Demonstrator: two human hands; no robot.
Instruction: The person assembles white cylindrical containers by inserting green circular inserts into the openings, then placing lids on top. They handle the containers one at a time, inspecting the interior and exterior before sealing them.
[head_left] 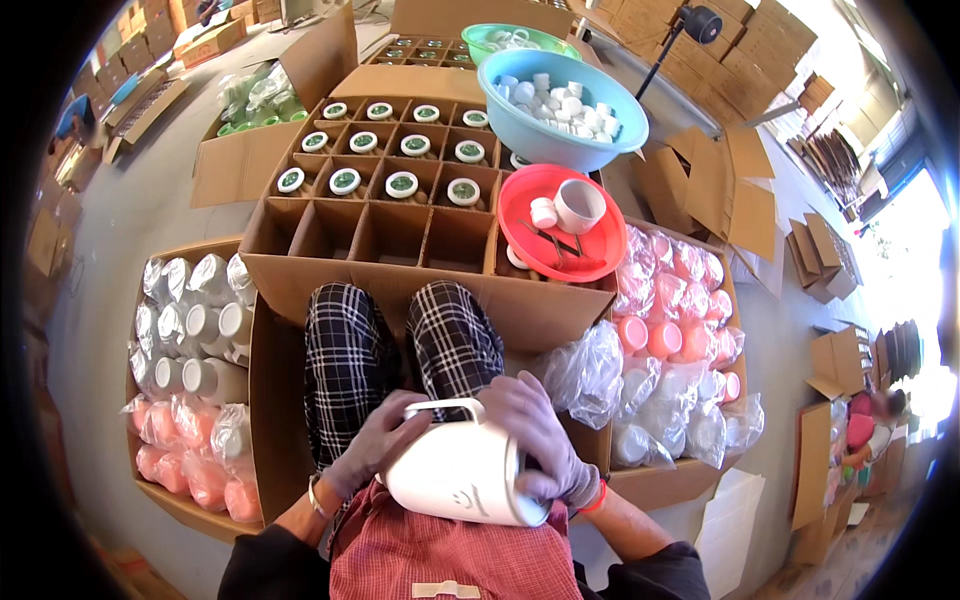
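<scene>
Low in the frame, both hands held a white mug (462, 473), left hand (372, 447) by its handle, right hand (545, 438) at its mouth; next probably an empty slot in the box (390, 262) above.

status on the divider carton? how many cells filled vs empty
Done: the three back rows of the divider carton hold capped cups. In hand: a white mug, left hand by its handle, right hand over its mouth end. Left: the front row, about four cells, is empty.

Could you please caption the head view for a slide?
Both hands, left and right, hold a white plastic handled mug above a divided cardboard box.
</scene>
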